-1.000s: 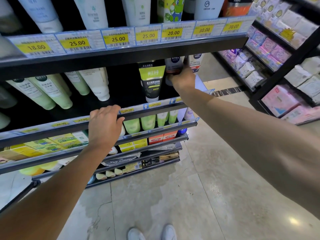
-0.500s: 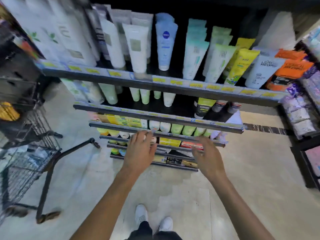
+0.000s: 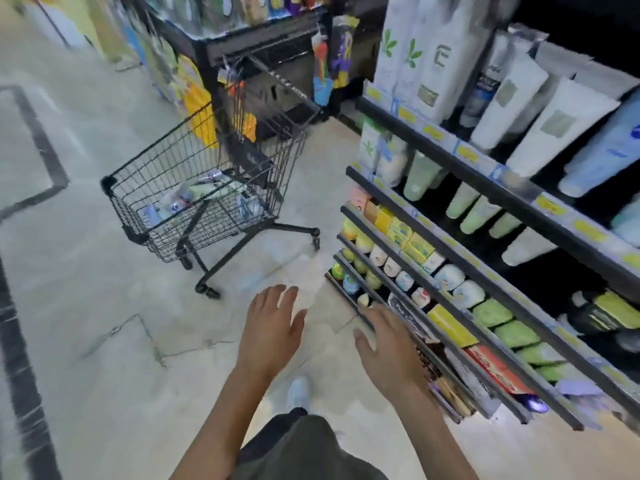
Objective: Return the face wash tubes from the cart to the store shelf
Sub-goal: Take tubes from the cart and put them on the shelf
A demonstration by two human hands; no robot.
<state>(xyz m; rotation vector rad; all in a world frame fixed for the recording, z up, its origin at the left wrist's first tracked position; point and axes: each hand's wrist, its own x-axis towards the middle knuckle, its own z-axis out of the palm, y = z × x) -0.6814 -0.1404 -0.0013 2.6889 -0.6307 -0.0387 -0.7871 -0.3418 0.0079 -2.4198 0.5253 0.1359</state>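
Store shelf [image 3: 485, 174] w/ tubes just right of right hand [image 3: 391, 348], bare floor [image 3: 104, 341] betw. hands & cart, cart [image 3: 207, 188] ahead-left of left hand [image 3: 268, 329] held blurry face wash tubes [image 3: 194, 199], both hands flat, empty.

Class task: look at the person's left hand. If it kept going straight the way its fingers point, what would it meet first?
The left hand is open, fingers pointing ahead over bare floor. Nothing lies in that line until the shopping cart, probably its lower frame or near wheel. Depth is uncertain in this single blurred view.
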